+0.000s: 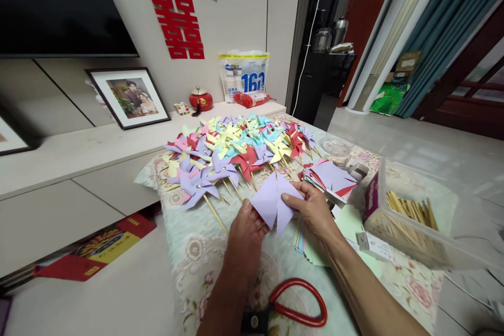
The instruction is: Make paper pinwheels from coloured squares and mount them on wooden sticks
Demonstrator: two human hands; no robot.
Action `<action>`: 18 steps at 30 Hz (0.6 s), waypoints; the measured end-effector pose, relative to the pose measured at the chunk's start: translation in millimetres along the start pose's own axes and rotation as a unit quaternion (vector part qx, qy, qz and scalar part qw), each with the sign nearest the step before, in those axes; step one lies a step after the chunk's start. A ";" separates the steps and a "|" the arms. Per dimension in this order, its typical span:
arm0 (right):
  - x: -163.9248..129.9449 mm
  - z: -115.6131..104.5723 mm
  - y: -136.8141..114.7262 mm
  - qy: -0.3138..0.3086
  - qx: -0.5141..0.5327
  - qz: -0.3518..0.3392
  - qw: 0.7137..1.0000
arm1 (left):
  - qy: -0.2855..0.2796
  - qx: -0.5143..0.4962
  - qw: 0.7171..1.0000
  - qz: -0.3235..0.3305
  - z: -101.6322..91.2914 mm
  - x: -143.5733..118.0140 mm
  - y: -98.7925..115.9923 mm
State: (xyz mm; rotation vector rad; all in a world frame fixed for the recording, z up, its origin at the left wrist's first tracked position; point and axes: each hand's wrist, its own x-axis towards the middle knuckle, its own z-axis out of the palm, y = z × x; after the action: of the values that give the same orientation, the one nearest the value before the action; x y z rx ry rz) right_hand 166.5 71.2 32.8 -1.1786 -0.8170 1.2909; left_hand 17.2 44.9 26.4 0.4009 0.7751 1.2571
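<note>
A square of lilac paper (264, 201) with slits cut in from its corners is held up between my two hands, over the table. My left hand (247, 228) grips its lower left edge, fingers behind the sheet. On the right side, my right hand (313, 207) pinches it with the thumb on top. Just beyond lies a large heap of finished paper pinwheels (247, 160) on wooden sticks, in lilac, red, yellow and blue. Red-handled scissors (301, 320) lie below my hands, partly hidden by my left forearm.
Cut paper squares (334, 176) are stacked to the right, near pale green sheets (350, 223). A clear plastic box (444, 244) holds wooden sticks (413, 210). A small white box (374, 245) stands beside it. Behind the table runs a white cabinet (79, 155) with a framed photo (129, 97).
</note>
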 end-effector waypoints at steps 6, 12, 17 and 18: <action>-7.1 8.3 1.6 -0.014 0.031 0.015 0.999 | -0.020 0.061 0.997 0.032 2.0 -2.6 -9.5; -10.8 8.9 -3.7 -0.070 0.033 0.051 0.996 | -0.008 0.031 0.999 0.016 4.7 -6.7 -5.6; -7.8 1.3 -8.0 -0.092 0.019 0.056 0.994 | 0.010 0.042 0.999 0.017 4.2 -6.8 -5.7; -7.4 -0.1 -7.9 -0.108 0.017 0.061 0.992 | 0.011 0.043 0.999 0.012 3.8 -6.2 -6.1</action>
State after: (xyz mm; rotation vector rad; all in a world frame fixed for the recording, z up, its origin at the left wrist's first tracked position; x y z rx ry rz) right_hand 167.7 64.8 41.5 -1.0874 -0.8852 1.5474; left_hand 23.5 37.8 26.9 0.4674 0.8479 1.2559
